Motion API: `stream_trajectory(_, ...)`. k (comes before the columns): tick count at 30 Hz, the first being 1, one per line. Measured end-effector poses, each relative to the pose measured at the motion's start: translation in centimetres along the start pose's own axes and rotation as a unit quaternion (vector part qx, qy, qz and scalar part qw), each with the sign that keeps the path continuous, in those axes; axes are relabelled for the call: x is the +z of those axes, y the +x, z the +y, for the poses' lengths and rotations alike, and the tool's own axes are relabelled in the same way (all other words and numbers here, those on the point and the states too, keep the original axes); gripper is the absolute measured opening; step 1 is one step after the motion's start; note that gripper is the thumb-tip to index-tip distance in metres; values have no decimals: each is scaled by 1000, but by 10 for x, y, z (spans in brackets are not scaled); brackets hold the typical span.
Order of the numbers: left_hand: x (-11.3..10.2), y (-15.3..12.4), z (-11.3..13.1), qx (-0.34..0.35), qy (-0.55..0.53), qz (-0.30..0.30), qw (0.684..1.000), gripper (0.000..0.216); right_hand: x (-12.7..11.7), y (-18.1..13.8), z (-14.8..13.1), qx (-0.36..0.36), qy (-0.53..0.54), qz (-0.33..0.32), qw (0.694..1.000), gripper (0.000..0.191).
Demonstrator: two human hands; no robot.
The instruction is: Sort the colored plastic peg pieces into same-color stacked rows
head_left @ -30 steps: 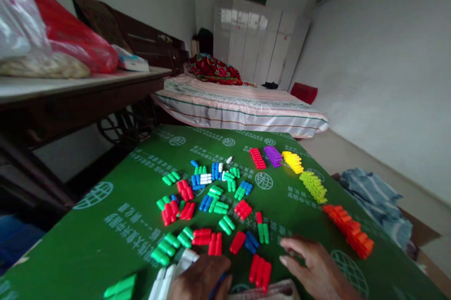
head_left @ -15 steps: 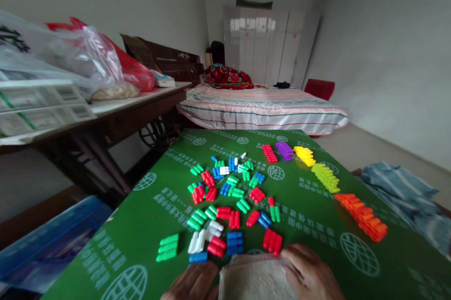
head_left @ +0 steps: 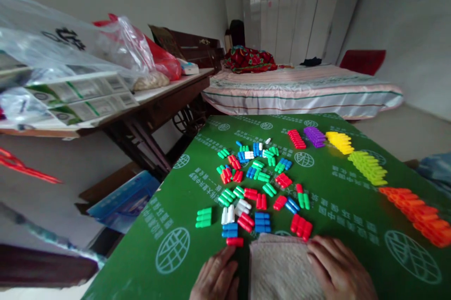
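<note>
A folded beige cloth (head_left: 283, 267) lies at the near edge of the green table (head_left: 246, 262). My left hand (head_left: 216, 274) rests on the tabletop just left of the cloth, fingers stretched forward. Its fingertips are close to a red peg-shaped piece (head_left: 234, 242). Over the cloth's right edge lies my right hand (head_left: 340, 264), fingers laid out and the thumb side touching the fabric. Beyond the hands are scattered small plastic pegs, many side by side in clusters: blue (head_left: 262, 222), red (head_left: 301, 226), green (head_left: 203, 217) and white (head_left: 228, 214).
Sorted rows of red (head_left: 296, 139), purple (head_left: 314, 137), yellow (head_left: 339, 142), lime (head_left: 367, 168) and orange pieces (head_left: 417, 215) run along the right side. A side table (head_left: 155, 95) with bags and boxes stands left; a bed (head_left: 303, 90) is behind.
The view has turned left, so everything appears further right. My left hand has drawn back from the blue pieces, and a red piece shows by its fingertips. My right hand stays at the cloth.
</note>
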State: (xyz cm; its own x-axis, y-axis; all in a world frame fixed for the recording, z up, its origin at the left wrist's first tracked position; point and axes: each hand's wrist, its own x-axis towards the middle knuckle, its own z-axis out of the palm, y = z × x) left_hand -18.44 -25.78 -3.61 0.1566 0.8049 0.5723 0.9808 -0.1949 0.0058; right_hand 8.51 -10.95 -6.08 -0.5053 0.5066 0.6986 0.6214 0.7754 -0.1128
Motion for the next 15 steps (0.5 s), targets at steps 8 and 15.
stream_trajectory(8, 7, -2, 9, -35, 26, -6, 999, 20, -5, 8, -1, -2, 16, -6, 1000, 23)
stream_trajectory(15, 19, -3, 5, -19, 56, 40, 997, 22, -9, 12, -4, 7, 11, -26, 1000, 20)
